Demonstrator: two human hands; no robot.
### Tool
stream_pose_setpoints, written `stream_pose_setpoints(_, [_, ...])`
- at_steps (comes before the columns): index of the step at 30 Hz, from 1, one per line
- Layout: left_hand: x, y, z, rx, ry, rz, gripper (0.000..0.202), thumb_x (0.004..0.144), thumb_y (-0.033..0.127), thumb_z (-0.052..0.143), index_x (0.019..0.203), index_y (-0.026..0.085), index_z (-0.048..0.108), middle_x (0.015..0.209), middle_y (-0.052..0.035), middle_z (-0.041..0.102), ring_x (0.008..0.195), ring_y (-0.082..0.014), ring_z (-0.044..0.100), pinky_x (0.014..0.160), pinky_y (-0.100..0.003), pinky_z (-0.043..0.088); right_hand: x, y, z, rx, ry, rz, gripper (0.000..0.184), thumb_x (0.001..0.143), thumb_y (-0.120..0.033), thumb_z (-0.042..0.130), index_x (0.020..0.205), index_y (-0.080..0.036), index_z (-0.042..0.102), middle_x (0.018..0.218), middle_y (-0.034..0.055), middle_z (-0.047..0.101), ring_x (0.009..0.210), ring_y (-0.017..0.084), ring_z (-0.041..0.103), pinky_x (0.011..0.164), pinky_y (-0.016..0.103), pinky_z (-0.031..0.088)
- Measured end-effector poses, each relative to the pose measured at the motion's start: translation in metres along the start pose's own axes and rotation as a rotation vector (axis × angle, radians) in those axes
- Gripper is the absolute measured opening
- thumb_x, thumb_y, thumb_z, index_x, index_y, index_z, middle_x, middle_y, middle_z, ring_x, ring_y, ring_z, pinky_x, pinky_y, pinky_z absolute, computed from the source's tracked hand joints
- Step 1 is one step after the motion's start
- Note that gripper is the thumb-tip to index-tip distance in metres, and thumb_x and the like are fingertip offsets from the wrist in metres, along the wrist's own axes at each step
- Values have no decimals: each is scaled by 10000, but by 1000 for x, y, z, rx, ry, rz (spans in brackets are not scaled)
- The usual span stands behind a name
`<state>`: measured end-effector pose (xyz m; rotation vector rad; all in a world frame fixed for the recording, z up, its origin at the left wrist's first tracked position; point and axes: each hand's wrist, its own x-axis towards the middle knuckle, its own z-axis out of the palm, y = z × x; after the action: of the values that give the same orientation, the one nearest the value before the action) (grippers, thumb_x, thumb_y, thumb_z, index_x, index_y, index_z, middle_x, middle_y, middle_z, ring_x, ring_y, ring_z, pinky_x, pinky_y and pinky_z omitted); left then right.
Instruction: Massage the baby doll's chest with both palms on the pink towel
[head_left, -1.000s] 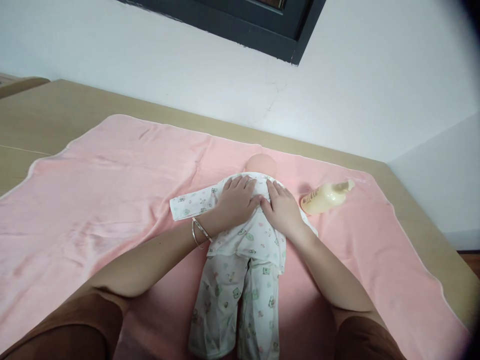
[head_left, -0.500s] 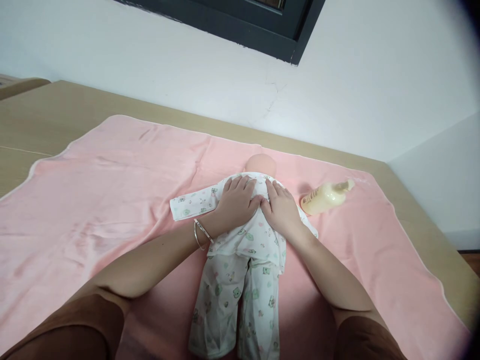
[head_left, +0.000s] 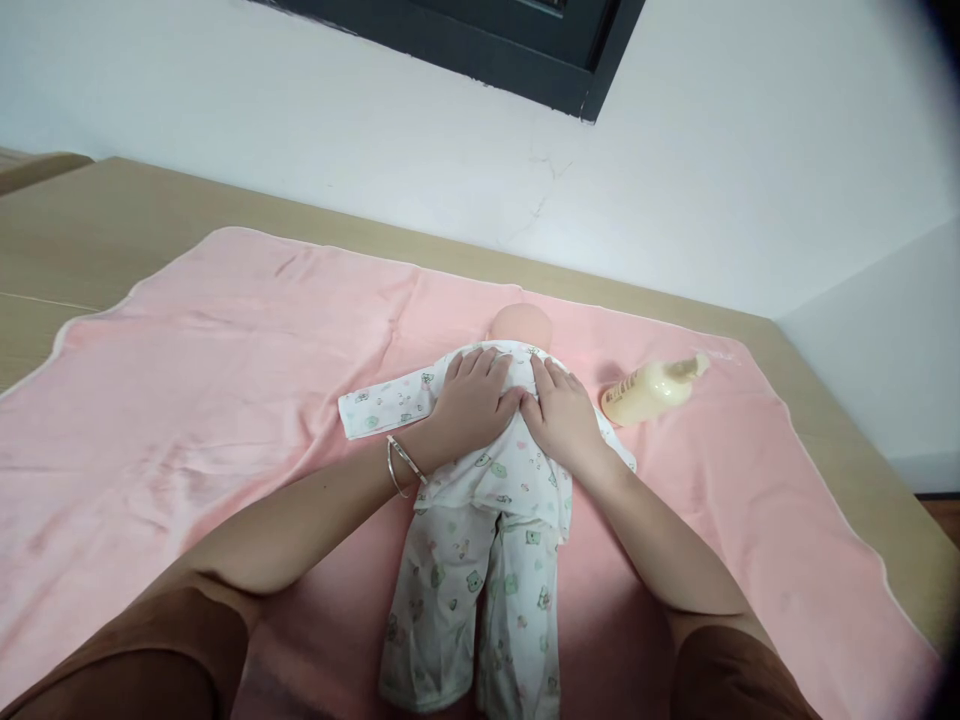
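Rests left hand [head_left: 472, 405] and right hand [head_left: 562, 412] flat and open on the white printed shirt [head_left: 517, 445] of a doll [head_left: 501, 485], thumbs meeting or nearly so over the middle. Clamps nothing; cannot tell the weight put on the cloth. Shows almost no change from half a second ago: same spot, same spread of fingers, only a slight shift of view. Suggests a steady hold or pause, not a repositioning of the doll. Wears thin bracelets [head_left: 407, 460] on the left wrist. Keeps the doll stretched out on a pink blanket [head_left: 225, 340], head [head_left: 521, 323] at the far end, trousers [head_left: 442, 600] nearest. Just beyond the right hand, a pump bottle [head_left: 649, 393] on its side. Under the blanket, a wooden tabletop [head_left: 180, 205]; behind, a white wall [head_left: 420, 130] with a dark frame [head_left: 525, 75].
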<state>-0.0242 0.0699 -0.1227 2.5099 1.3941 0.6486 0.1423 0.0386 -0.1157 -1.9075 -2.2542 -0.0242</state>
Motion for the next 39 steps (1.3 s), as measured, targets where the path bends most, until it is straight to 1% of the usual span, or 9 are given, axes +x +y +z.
stream_pose_setpoints(5, [0, -1, 1, -1, 9, 0, 540, 1017, 402, 425, 1452, 90, 497, 1525, -194, 509, 1440, -339, 430, 1228, -546, 302, 0, 1, -1, 25, -1, 3, 614, 1019, -341, 341, 1549, -32, 372, 1541, 246, 478, 1455, 365, 419, 1190, 554, 328])
stream_pose_setpoints(8, [0, 0, -1, 4, 7, 4, 538, 1025, 400, 409, 1459, 96, 498, 1525, -182, 515, 1438, -343, 428, 1226, -547, 303, 1, 3, -7, 69, -34, -14, 619, 1024, -363, 342, 1559, -51, 361, 1572, 236, 445, 1484, 354, 385, 1189, 552, 333])
stream_pose_setpoints(11, [-2, 3, -5, 34, -14, 20, 517, 1042, 361, 368, 1485, 120, 480, 1550, -153, 502, 1450, -352, 417, 1217, -567, 309, -1, 1, -12, 80, -65, -48, 610, 1039, -371, 330, 1565, -63, 360, 1594, 231, 420, 1511, 342, 353, 1193, 542, 337])
stream_pose_setpoints(13, [-5, 6, -9, 73, -26, 41, 501, 1050, 324, 346, 1488, 124, 483, 1547, -147, 510, 1449, -359, 424, 1202, -568, 330, -4, -2, -12, 42, -50, -57, 593, 1047, -345, 314, 1556, -46, 373, 1588, 242, 425, 1509, 350, 358, 1197, 545, 331])
stream_pose_setpoints(17, [-13, 15, -16, 183, -42, 137, 472, 1034, 243, 367, 1453, 91, 523, 1507, -182, 547, 1419, -355, 470, 1168, -524, 384, -15, -13, -10, -79, 2, -85, 555, 1037, -270, 321, 1520, -14, 418, 1565, 267, 446, 1476, 372, 407, 1186, 555, 342])
stream_pose_setpoints(21, [-18, 19, -19, 254, -58, 195, 461, 1011, 206, 404, 1422, 60, 555, 1482, -199, 567, 1389, -363, 505, 1150, -503, 410, -24, -21, -10, -145, 12, -105, 565, 1036, -265, 328, 1521, 14, 403, 1562, 289, 437, 1470, 385, 414, 1180, 554, 355])
stream_pose_setpoints(25, [-19, 18, -18, 278, -43, 209, 464, 1016, 218, 406, 1418, 47, 562, 1466, -204, 583, 1380, -360, 519, 1143, -487, 426, -24, -23, -12, -156, 4, -103, 564, 1041, -259, 317, 1528, 13, 395, 1561, 287, 438, 1475, 380, 408, 1182, 548, 358])
stream_pose_setpoints(30, [-18, 18, -17, 300, -57, 219, 473, 1009, 207, 420, 1418, 10, 555, 1473, -228, 570, 1373, -378, 527, 1129, -501, 445, -23, -23, -12, -166, 0, -101, 558, 1045, -260, 315, 1522, 15, 410, 1565, 287, 434, 1468, 387, 417, 1191, 542, 348])
stream_pose_setpoints(39, [-17, 18, -17, 276, -45, 200, 459, 1002, 212, 443, 1402, 29, 574, 1476, -227, 569, 1375, -377, 533, 1119, -500, 463, -24, -24, -11, -161, 9, -92, 563, 1042, -254, 322, 1528, 20, 396, 1562, 288, 438, 1471, 384, 415, 1187, 550, 355])
